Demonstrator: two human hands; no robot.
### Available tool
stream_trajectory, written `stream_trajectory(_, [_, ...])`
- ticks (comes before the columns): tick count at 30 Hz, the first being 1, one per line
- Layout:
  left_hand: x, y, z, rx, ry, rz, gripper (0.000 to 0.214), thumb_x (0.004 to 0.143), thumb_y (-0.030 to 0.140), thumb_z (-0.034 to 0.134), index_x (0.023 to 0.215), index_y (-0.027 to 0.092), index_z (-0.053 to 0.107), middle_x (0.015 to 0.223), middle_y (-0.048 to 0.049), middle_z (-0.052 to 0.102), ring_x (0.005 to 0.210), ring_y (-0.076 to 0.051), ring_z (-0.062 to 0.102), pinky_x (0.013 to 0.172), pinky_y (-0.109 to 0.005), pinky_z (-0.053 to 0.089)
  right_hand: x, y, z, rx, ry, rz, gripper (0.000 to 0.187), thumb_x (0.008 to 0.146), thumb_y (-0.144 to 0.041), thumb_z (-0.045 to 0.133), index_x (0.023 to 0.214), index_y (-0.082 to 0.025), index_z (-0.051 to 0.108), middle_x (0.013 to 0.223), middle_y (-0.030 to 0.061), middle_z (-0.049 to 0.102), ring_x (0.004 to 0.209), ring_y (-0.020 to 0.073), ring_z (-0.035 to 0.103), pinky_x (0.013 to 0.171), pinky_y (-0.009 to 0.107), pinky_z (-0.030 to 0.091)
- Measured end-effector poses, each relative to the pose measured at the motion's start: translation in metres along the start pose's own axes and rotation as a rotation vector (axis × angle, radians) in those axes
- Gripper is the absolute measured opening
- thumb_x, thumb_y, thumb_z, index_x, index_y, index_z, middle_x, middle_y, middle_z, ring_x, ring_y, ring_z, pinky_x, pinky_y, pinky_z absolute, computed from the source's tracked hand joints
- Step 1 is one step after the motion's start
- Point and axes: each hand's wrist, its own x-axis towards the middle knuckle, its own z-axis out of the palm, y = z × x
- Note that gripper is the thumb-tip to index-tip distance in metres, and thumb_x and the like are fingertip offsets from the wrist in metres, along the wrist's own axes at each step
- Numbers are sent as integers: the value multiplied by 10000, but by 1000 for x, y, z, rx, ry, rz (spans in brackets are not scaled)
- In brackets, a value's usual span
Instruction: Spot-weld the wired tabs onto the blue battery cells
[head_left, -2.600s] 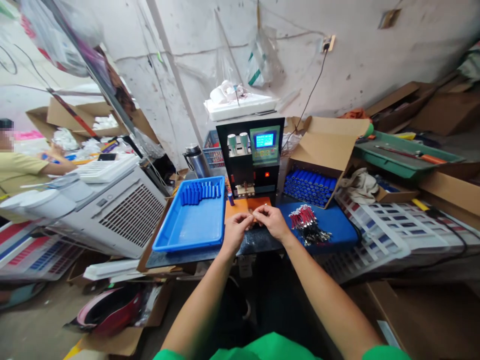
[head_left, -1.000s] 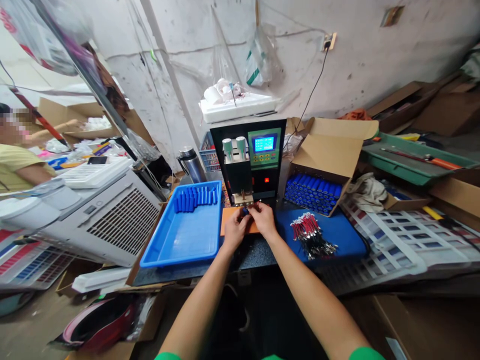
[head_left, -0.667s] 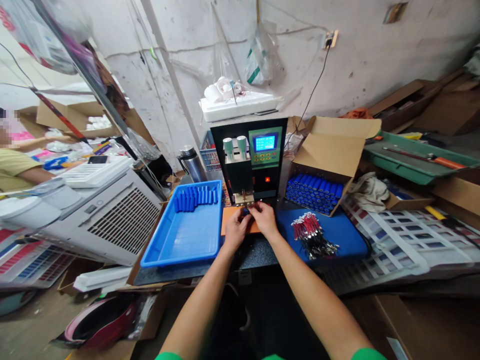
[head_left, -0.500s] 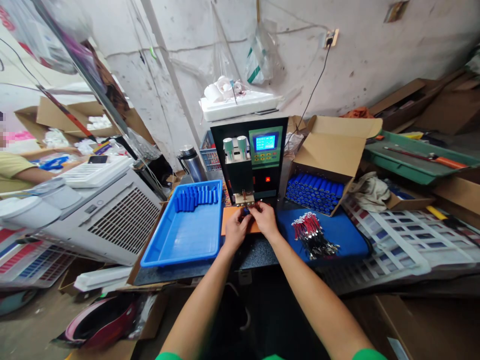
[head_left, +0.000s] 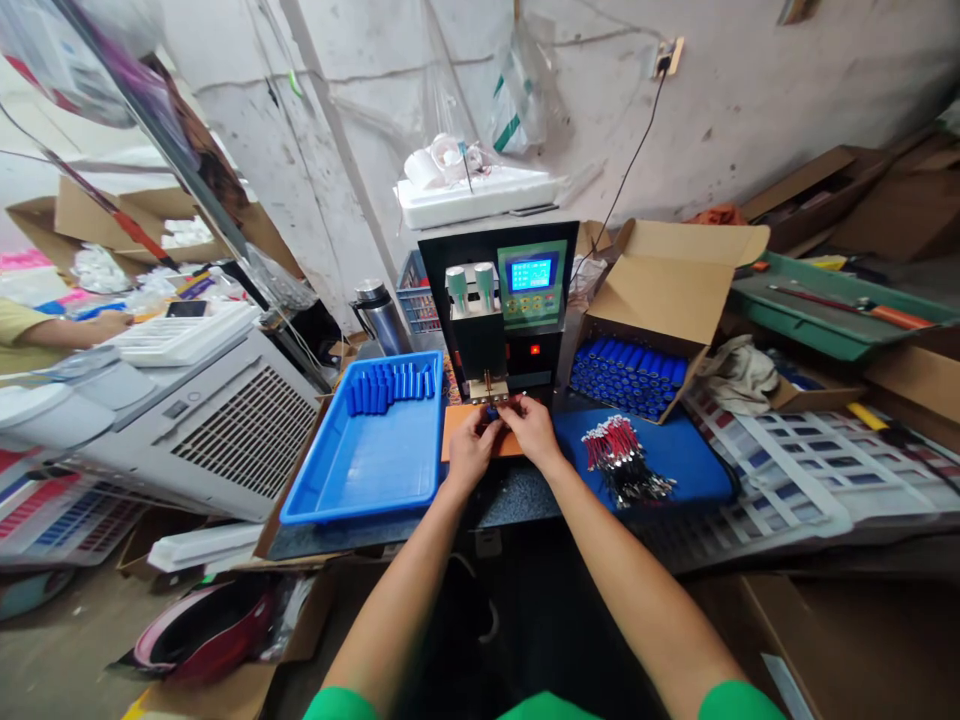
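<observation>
My left hand (head_left: pixel 471 446) and my right hand (head_left: pixel 529 428) are pinched together on a small blue battery cell (head_left: pixel 490 412). They hold it under the electrodes of the black spot welder (head_left: pixel 501 305), over an orange pad (head_left: pixel 454 441). A blue tray (head_left: pixel 367 460) on my left holds a row of blue cells (head_left: pixel 390 385) at its far end. To the right, an open cardboard box (head_left: pixel 660 290) is full of blue cells (head_left: pixel 628 372). A bundle of red-and-black wire leads (head_left: pixel 621 462) lies on a blue mat (head_left: pixel 682 458).
A steel flask (head_left: pixel 375 312) stands behind the tray. A white cooler unit (head_left: pixel 187 420) fills the left side. Another person's arm (head_left: pixel 52 330) rests at a bench far left. Printed sheets (head_left: pixel 795 470) and a green tray (head_left: pixel 832 315) lie to the right.
Both hands went from the near edge of the orange pad forward to the welder's electrodes with the cell. Over the last second they have held still there.
</observation>
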Motion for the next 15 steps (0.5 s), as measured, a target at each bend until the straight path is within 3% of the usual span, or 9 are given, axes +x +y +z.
stream_trajectory(9, [0, 5, 3, 55, 22, 26, 305, 840, 336, 656, 1090, 168, 706, 959, -73, 735, 919, -223, 670, 888, -347, 522, -1, 1, -17, -174, -54, 34, 259, 731, -438, 620, 703, -183, 660, 639, 37, 656, 664, 211, 611, 599, 292, 450])
stream_trajectory(15, [1, 6, 4, 58, -19, 8, 250, 831, 346, 653, 994, 160, 692, 902, -59, 724, 824, -190, 670, 794, -298, 526, 0, 4, -21, -159, -34, 48, 280, 747, -429, 584, 573, -211, 560, 476, -9, 522, 508, 159, 492, 498, 264, 360])
